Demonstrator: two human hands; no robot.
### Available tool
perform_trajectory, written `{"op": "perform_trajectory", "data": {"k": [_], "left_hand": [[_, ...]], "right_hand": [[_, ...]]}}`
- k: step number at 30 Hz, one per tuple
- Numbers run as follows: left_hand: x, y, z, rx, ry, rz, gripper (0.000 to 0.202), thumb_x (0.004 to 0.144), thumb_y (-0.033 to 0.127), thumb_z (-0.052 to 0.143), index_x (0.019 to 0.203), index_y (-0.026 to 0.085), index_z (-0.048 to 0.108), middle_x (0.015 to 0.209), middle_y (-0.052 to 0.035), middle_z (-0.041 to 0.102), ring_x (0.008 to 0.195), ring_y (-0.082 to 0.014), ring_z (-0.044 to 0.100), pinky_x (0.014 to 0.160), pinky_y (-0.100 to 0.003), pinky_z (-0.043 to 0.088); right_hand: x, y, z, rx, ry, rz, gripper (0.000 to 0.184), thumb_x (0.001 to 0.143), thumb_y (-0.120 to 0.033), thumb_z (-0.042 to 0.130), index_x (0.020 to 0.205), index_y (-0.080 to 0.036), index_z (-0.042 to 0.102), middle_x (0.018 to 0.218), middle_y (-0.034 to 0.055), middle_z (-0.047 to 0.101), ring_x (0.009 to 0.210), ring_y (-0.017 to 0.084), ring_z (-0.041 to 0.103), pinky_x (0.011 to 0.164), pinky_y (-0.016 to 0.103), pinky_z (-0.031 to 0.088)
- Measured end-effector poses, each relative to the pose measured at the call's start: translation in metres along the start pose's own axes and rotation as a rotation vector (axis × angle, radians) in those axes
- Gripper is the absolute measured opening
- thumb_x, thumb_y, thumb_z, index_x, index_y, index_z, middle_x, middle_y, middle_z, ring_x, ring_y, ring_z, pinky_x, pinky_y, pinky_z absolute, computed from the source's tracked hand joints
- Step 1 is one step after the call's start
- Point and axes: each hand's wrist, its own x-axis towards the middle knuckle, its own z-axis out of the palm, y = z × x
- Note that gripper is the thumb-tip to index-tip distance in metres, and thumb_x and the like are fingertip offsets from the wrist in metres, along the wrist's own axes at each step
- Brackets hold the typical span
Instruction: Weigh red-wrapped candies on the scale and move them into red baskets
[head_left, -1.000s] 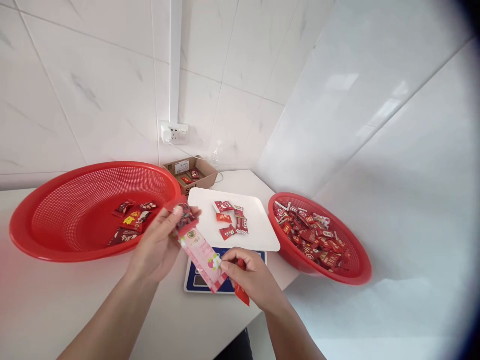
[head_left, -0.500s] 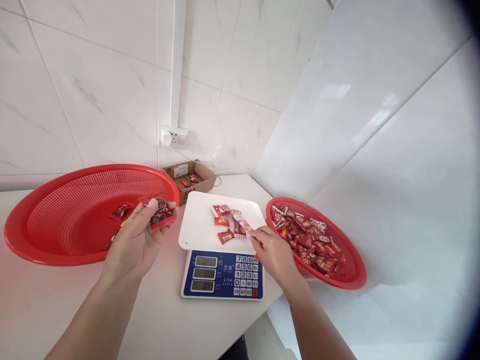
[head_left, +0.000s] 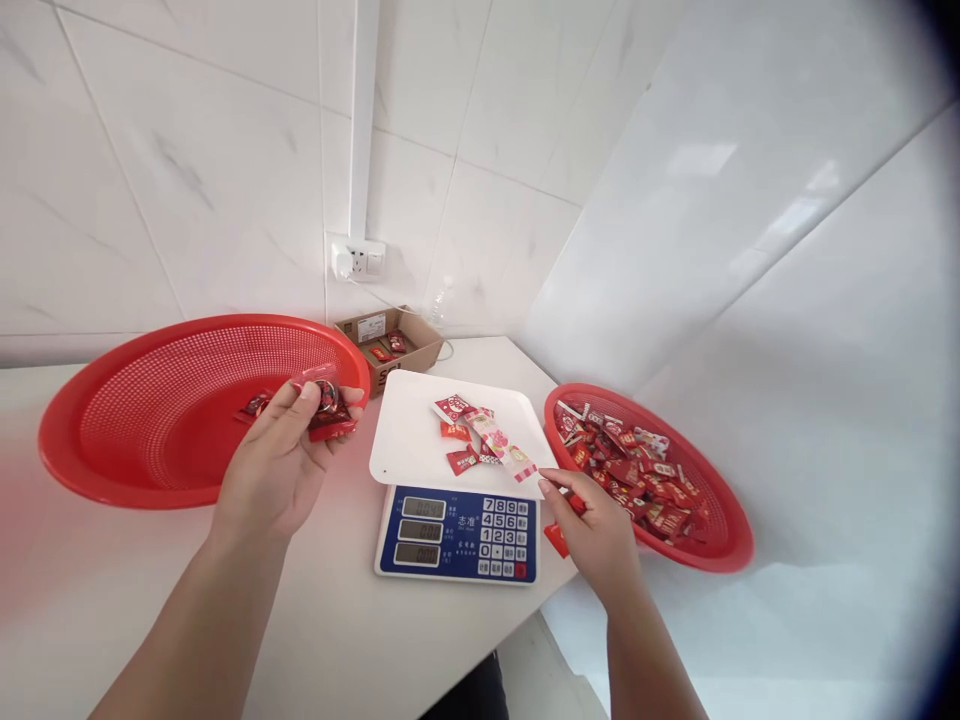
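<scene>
My left hand (head_left: 274, 470) is closed round several red and dark wrapped candies (head_left: 330, 412), held in front of the large red basket (head_left: 82, 450) at left. A white weighing pan (head_left: 397, 440) tops the blue-faced digital scale (head_left: 457, 535). On it lie several small red candy packets (head_left: 454, 408), with a long pink-and-white candy stick (head_left: 499, 440) across them. My right hand (head_left: 596, 540) is just off the pan's near right corner, fingertips close to the stick's end. Red wrapped candy (head_left: 556, 540) shows in its curled fingers; how many pieces is hidden.
A second red basket (head_left: 720, 545), well filled with red candy packets, stands at right beside the scale. Behind the pan sits a small cardboard box (head_left: 420, 360) with a few packets. A wall socket (head_left: 360, 260) with a plug and cable is above it.
My right hand has let go of the candy stick, which now lies on the packets on the pan. The hand has drawn back to the right. My left hand still holds its candies.
</scene>
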Motion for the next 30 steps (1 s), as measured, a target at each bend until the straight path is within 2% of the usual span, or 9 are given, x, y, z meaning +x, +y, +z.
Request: {"op": "perform_trajectory", "data": {"k": [7, 10, 15, 17, 21, 24, 26, 28, 30], "left_hand": [[-0.002, -0.001, 0.002, 0.011, 0.037, 0.035, 0.019, 0.089, 0.028, 0.054, 0.08, 0.019, 0.068, 0.069, -0.0014, 0.064, 0.061, -0.0102, 0.058, 0.054, -0.018, 0.05], [-0.002, 0.0, 0.002, 0.003, 0.025, 0.063, 0.021, 0.09, 0.029, 0.054, 0.078, 0.019, 0.068, 0.064, -0.0002, 0.059, 0.057, -0.0094, 0.055, 0.048, -0.017, 0.044], [-0.003, 0.002, 0.002, 0.045, -0.002, 0.003, 0.026, 0.091, 0.032, 0.049, 0.074, 0.02, 0.063, 0.049, 0.0031, 0.048, 0.042, -0.0072, 0.04, 0.04, -0.017, 0.035], [-0.004, 0.002, 0.002, 0.105, -0.043, 0.032, 0.024, 0.089, 0.037, 0.051, 0.074, 0.021, 0.061, 0.048, 0.0037, 0.048, 0.043, -0.0076, 0.04, 0.04, -0.016, 0.034], [-0.008, -0.004, 0.001, 0.281, -0.167, 0.034, 0.015, 0.081, 0.037, 0.064, 0.081, 0.022, 0.061, 0.062, 0.0015, 0.059, 0.055, -0.0098, 0.051, 0.048, -0.017, 0.041], [-0.015, -0.016, 0.003, 0.557, -0.462, -0.111, 0.014, 0.08, 0.033, 0.066, 0.089, 0.023, 0.063, 0.077, -0.0006, 0.064, 0.06, -0.0117, 0.055, 0.049, -0.02, 0.044], [-0.019, -0.027, 0.006, 0.757, -0.653, -0.154, 0.016, 0.081, 0.032, 0.063, 0.096, 0.026, 0.064, 0.085, -0.0021, 0.066, 0.068, -0.0156, 0.059, 0.055, -0.024, 0.048], [-0.022, -0.041, 0.008, 0.89, -0.668, -0.095, 0.025, 0.08, 0.028, 0.061, 0.105, 0.027, 0.064, 0.095, -0.0047, 0.068, 0.081, -0.0211, 0.063, 0.066, -0.03, 0.051], [-0.022, -0.054, 0.008, 0.97, -0.555, 0.005, 0.038, 0.08, 0.024, 0.059, 0.119, 0.029, 0.06, 0.111, -0.0069, 0.067, 0.095, -0.0253, 0.063, 0.077, -0.035, 0.05]], "right_hand": [[-0.002, -0.008, -0.002, 0.0, 0.018, -0.016, 0.029, 0.082, -0.043, 0.055, 0.094, -0.023, 0.072, 0.097, 0.007, 0.073, 0.092, 0.023, 0.067, 0.081, 0.035, 0.053], [-0.003, -0.011, -0.001, -0.001, 0.017, -0.025, 0.027, 0.082, -0.042, 0.055, 0.093, -0.023, 0.072, 0.096, 0.0068, 0.073, 0.09, 0.023, 0.067, 0.079, 0.036, 0.053], [-0.004, -0.01, 0.0, 0.004, -0.012, -0.017, 0.031, 0.083, -0.044, 0.056, 0.096, -0.021, 0.072, 0.097, 0.0088, 0.073, 0.092, 0.024, 0.067, 0.081, 0.036, 0.053], [-0.005, -0.009, 0.0, 0.011, -0.022, -0.01, 0.032, 0.083, -0.045, 0.056, 0.097, -0.021, 0.071, 0.098, 0.0091, 0.073, 0.092, 0.024, 0.067, 0.082, 0.036, 0.053], [-0.008, -0.015, 0.005, 0.058, -0.059, -0.022, 0.032, 0.083, -0.046, 0.055, 0.096, -0.021, 0.071, 0.098, 0.0085, 0.073, 0.092, 0.023, 0.067, 0.082, 0.035, 0.053], [-0.014, -0.028, 0.014, 0.118, -0.15, -0.059, 0.031, 0.084, -0.045, 0.054, 0.099, -0.023, 0.071, 0.096, 0.0071, 0.073, 0.089, 0.022, 0.068, 0.08, 0.033, 0.053], [-0.018, -0.038, 0.022, 0.145, -0.221, -0.095, 0.031, 0.086, -0.043, 0.054, 0.103, -0.023, 0.07, 0.096, 0.0063, 0.073, 0.088, 0.02, 0.067, 0.078, 0.031, 0.054], [-0.021, -0.046, 0.028, 0.156, -0.265, -0.128, 0.031, 0.087, -0.041, 0.053, 0.107, -0.024, 0.068, 0.096, 0.0055, 0.072, 0.089, 0.019, 0.066, 0.08, 0.03, 0.053], [-0.021, -0.05, 0.033, 0.155, -0.284, -0.147, 0.03, 0.088, -0.039, 0.053, 0.109, -0.024, 0.067, 0.096, 0.0049, 0.072, 0.089, 0.019, 0.066, 0.081, 0.03, 0.052]]}}
